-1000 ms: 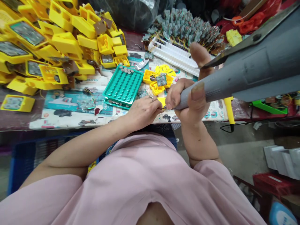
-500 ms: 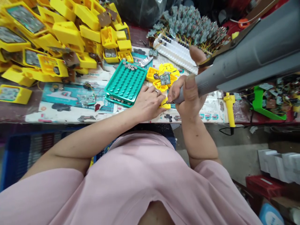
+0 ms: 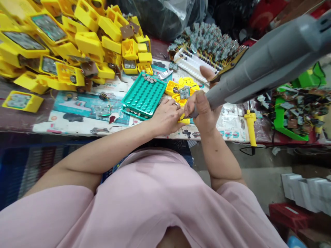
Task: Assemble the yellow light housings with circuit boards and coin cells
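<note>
Holding a yellow piece (image 3: 186,121), left hand (image 3: 168,117) stays beside right hand (image 3: 203,109), whose gripped grey tool (image 3: 254,74) has tilted away

Bare grey floor (image 3: 261,167) — dark-red worktable (image 3: 17,119) above it.

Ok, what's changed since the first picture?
The left hand slid slightly forward and flattened out at the yellow part. More of the grey tool's rear shows, though the view also shifted. Nothing visibly released: the right hand still grips the tool; tray unchanged.
</note>
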A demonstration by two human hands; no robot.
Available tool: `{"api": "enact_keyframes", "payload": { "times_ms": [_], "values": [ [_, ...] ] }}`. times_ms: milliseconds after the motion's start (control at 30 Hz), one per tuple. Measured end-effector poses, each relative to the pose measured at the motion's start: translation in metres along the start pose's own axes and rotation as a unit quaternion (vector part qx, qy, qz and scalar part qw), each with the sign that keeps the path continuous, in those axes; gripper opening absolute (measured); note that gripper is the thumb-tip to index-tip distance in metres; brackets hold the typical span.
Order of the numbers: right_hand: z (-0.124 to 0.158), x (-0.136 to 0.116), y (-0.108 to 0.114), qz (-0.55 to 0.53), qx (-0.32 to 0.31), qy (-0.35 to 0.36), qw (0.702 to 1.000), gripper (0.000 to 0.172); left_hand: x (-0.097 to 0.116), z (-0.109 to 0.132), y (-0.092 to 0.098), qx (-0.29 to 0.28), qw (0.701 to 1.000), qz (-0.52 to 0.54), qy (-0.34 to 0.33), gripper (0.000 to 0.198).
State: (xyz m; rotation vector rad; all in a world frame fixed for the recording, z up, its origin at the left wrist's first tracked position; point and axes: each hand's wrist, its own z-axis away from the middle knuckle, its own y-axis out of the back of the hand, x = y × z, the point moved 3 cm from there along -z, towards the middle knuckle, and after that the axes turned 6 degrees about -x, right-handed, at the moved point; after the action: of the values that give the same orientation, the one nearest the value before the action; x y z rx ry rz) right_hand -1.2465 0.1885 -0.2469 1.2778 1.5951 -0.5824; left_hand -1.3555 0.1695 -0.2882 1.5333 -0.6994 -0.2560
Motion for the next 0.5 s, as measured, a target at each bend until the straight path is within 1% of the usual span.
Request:
{"api": "enact_keyframes", "payload": {
  "times_ms": [100,167,200,233,267,300,333,367,400,433,467,500],
  "values": [
    [-0.003,-0.027,0.021,0.007,0.079,0.006,0.997,0.054,0.002,0.003,0.004,-0.011,1.000,0.005,-0.003,0.044],
    [-0.004,-0.043,0.039,-0.007,0.105,0.027,0.994,0.061,0.001,0.005,0.008,-0.014,0.999,0.048,0.010,0.042],
    [-0.004,-0.048,0.049,-0.012,0.122,0.038,0.992,0.062,-0.001,0.006,0.011,-0.013,0.995,0.093,0.019,0.042],
    [-0.003,-0.050,0.059,-0.008,0.149,0.044,0.988,0.061,-0.003,0.007,0.015,-0.013,0.987,0.160,0.031,0.043],
    [-0.001,-0.049,0.069,0.004,0.175,0.039,0.984,0.057,-0.005,0.007,0.018,-0.014,0.968,0.248,0.044,0.045],
    [0.003,-0.045,0.078,0.021,0.202,0.028,0.979,0.048,-0.008,0.006,0.022,-0.017,0.934,0.352,0.057,0.046],
    [0.007,-0.039,0.086,0.035,0.228,0.014,0.973,0.038,-0.010,0.003,0.026,-0.025,0.884,0.463,0.066,0.047],
    [0.011,-0.031,0.093,0.048,0.244,-0.002,0.969,0.033,-0.012,0.000,0.029,-0.035,0.820,0.566,0.074,0.047],
    [0.015,-0.024,0.100,0.060,0.245,-0.015,0.968,0.040,-0.013,-0.005,0.032,-0.048,0.752,0.652,0.080,0.046],
    [0.020,-0.017,0.106,0.072,0.247,-0.019,0.966,0.048,-0.014,-0.011,0.035,-0.062,0.689,0.717,0.086,0.045],
    [0.025,-0.011,0.112,0.085,0.252,-0.016,0.964,0.051,-0.014,-0.019,0.038,-0.075,0.641,0.758,0.093,0.044],
    [0.029,-0.007,0.117,0.099,0.256,-0.013,0.961,0.049,-0.014,-0.028,0.040,-0.088,0.612,0.779,0.099,0.044]
  ]
}}
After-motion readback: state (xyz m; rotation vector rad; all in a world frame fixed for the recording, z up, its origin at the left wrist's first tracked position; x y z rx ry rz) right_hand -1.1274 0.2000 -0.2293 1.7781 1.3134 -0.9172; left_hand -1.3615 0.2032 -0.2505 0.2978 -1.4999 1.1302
